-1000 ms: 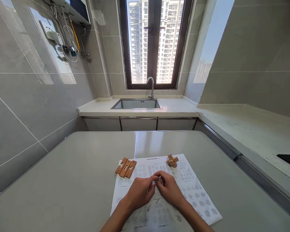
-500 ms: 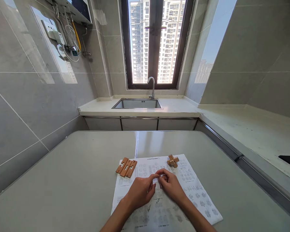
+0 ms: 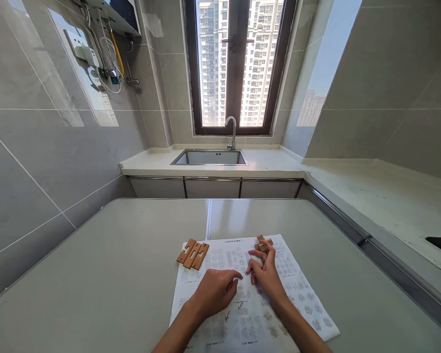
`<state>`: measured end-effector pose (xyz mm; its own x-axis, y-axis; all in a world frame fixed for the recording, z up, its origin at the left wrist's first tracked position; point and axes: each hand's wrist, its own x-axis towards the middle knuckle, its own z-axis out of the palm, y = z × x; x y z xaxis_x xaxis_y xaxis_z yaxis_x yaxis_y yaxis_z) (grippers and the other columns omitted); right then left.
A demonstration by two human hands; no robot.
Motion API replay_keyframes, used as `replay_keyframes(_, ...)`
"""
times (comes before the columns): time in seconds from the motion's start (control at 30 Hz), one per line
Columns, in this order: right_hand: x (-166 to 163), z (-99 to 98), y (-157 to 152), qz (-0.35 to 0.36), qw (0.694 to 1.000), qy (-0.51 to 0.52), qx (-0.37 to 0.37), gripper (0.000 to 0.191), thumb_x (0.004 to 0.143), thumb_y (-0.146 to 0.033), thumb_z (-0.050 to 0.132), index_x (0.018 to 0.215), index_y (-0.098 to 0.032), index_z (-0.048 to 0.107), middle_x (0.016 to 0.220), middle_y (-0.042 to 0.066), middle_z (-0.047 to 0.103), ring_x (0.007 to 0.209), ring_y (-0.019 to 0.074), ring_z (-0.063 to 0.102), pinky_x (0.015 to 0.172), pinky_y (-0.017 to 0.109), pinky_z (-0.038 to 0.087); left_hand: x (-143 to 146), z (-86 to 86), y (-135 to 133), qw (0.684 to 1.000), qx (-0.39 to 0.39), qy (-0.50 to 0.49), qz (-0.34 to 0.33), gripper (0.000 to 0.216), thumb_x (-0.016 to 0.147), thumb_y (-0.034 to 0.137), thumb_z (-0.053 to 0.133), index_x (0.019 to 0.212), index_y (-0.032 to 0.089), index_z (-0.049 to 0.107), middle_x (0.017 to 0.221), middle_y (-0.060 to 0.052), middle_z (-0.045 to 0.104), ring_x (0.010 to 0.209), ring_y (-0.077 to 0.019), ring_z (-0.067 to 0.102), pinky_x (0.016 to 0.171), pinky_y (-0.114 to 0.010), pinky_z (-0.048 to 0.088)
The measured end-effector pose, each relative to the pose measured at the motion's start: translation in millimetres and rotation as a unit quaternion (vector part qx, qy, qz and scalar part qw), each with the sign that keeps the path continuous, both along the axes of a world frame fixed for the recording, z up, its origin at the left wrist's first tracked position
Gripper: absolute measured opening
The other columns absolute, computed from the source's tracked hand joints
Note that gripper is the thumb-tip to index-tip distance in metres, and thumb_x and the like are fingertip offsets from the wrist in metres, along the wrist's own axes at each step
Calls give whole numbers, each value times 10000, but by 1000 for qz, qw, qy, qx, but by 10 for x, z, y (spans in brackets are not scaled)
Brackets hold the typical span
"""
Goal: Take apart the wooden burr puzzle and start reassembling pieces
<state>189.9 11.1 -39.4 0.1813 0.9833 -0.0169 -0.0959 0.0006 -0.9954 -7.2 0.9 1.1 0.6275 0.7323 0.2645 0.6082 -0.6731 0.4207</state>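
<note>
A printed instruction sheet (image 3: 250, 321) with rows of small diagrams lies on the table under both hands. My left hand (image 3: 217, 290) rests over its middle, the index finger stretched out and the others loosely bent, with nothing seen in it. My right hand (image 3: 267, 278) is raised to the right, fingers apart, its upper fingertips in front of an interlocking wooden burr puzzle (image 3: 260, 238). The fingers partly cover this puzzle, and I cannot tell whether they touch it. Flat wooden puzzle pieces (image 3: 193, 256) with cut-out slots lie side by side at the sheet's upper left corner.
The pale table (image 3: 95, 284) extends on both sides of the sheet. Beyond it are a counter (image 3: 272, 159) with a sink (image 3: 209, 157) and a faucet (image 3: 232, 132) beneath a window. Tiled walls stand left and right, and a counter runs along the right.
My right hand has moved away from my left, up and right to the wooden burr puzzle, with its fingers spreading. Fingertips that met over the sheet are now apart. My left hand is nearly still.
</note>
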Motion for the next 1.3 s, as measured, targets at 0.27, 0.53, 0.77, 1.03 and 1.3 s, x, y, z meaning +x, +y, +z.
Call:
replay_keyframes(0.27, 41, -1, 47, -30, 999, 11, -12, 561, 777, -328, 642, 1308, -278, 467, 1136, 54, 623, 536, 116, 575, 486, 270, 467, -6, -32, 0, 1000, -2, -10, -9, 270, 949, 140, 524, 1105, 233, 723, 1032, -27, 821, 863, -222, 782, 752, -290, 545)
replay_keyframes(0.53, -39, 121, -34, 80, 996, 29, -1, 349, 897, -517, 647, 1090, -235, 574, 699, -57, 567, 488, 110, 428, 460, 225, 305, 23, -32, 16, 990, -28, -94, 99, 146, 974, 243, 543, 1063, 220, 657, 862, -28, 722, 760, -196, 683, 707, -299, 502)
replay_keyframes(0.77, -105, 251, -126, 212, 968, 132, 30, 281, 936, -482, 679, 937, -221, 575, 596, -86, 491, 467, 92, 406, 496, 228, 322, 7, 95, 24, 940, -159, -270, 135, 478, 880, 389, 720, 1291, 226, 537, 1267, -105, 636, 1032, -250, 625, 929, -404, 519)
replay_keyframes(1.03, -108, 282, -186, 318, 927, 194, 43, 274, 955, -474, 669, 963, -220, 566, 694, -58, 542, 460, 75, 428, 477, 224, 320, -27, 93, 71, 897, -277, -342, 34, 459, 958, 501, 618, 1313, 209, 623, 1298, -109, 684, 1239, -310, 600, 1118, -440, 426)
replay_keyframes(1.3, -119, 216, -156, 275, 955, 104, 34, 397, 989, -575, 599, 1157, -221, 540, 596, -80, 532, 455, 99, 420, 489, 234, 343, -21, 80, 89, 878, -291, -377, 43, 633, 796, 355, 848, 1360, 252, 578, 1412, -100, 635, 1321, -306, 575, 1153, -437, 418)
